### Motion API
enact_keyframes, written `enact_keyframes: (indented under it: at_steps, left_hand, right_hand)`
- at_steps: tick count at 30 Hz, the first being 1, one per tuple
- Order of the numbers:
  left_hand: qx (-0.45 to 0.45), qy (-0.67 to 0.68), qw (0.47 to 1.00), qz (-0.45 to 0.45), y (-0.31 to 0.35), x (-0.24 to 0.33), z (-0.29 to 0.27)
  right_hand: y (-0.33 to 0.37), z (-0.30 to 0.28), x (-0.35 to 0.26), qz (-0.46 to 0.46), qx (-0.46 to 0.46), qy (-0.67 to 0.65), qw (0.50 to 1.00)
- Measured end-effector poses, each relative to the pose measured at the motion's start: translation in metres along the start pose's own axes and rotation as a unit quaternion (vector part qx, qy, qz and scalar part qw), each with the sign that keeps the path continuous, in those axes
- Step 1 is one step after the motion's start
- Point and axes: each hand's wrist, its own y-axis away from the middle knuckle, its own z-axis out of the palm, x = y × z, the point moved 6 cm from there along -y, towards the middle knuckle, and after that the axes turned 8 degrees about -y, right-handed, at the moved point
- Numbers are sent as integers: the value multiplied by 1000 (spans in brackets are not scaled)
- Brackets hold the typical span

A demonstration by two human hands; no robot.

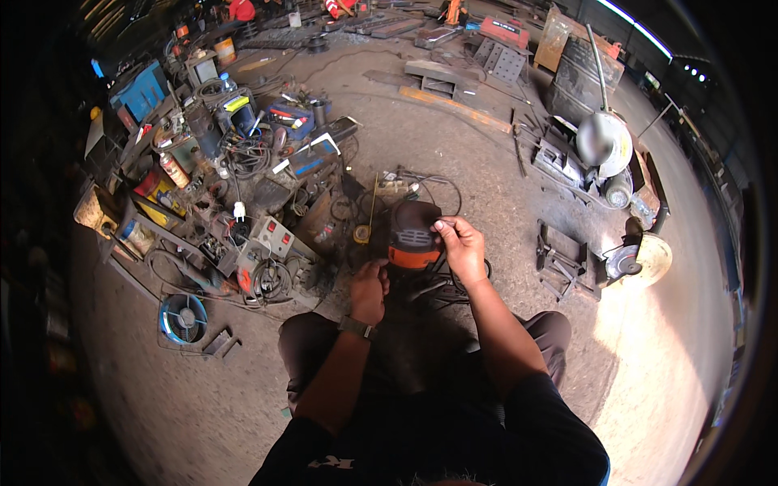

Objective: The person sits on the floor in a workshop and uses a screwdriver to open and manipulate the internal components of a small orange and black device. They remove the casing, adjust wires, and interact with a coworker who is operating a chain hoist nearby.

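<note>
A person crouched on a dusty concrete floor (454, 146) in a workshop, seen from above, with both bare forearms reaching forward from the lower edge. Between the hands sat a small black and orange power tool (413, 236), resting on the floor just ahead of the knees. The right hand (462, 247) lay against the tool's right upper side, its fingers curled and pinching something small and thin at the fingertips; what that was could not be made out. The left hand (369, 290), with a watch (356, 327) on its wrist, was closed in a loose fist at the tool's lower left corner, touching it or very nearly so; whether it gripped a part of the tool could not be told. Just left of the tool, beside the left hand, stood a small round yellow object (361, 234). Beyond the hands, a tangle of dark cables (429, 185) trailed away across the floor. Farther to the left of the left hand spread a dense clutter of tools and parts, including a grey switch box (272, 236), a white plug (240, 211) and a blue wire spool (183, 317) lying nearer the person. Well to the right of the right hand stood a black metal bracket (563, 261), a cut-off saw with a round disc (640, 257) and, farther off, a rounded metal dome (604, 142).
</note>
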Motion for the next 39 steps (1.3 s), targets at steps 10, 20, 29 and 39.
enact_keyframes:
  at_steps: [10,20,29,39]
  left_hand:
    - [-61,-91,989,101,13,18,21]
    - [-32,-197,944,264,25,34,37]
    - [-28,-276,901,334,33,44,44]
    - [-43,-319,879,352,39,46,52]
  right_hand:
    - [-7,1,-3,52,-20,-108,993]
    - [7,38,-41,34,3,-180,983]
    - [12,33,-18,42,0,-182,982]
    - [11,25,-8,61,-14,-151,987]
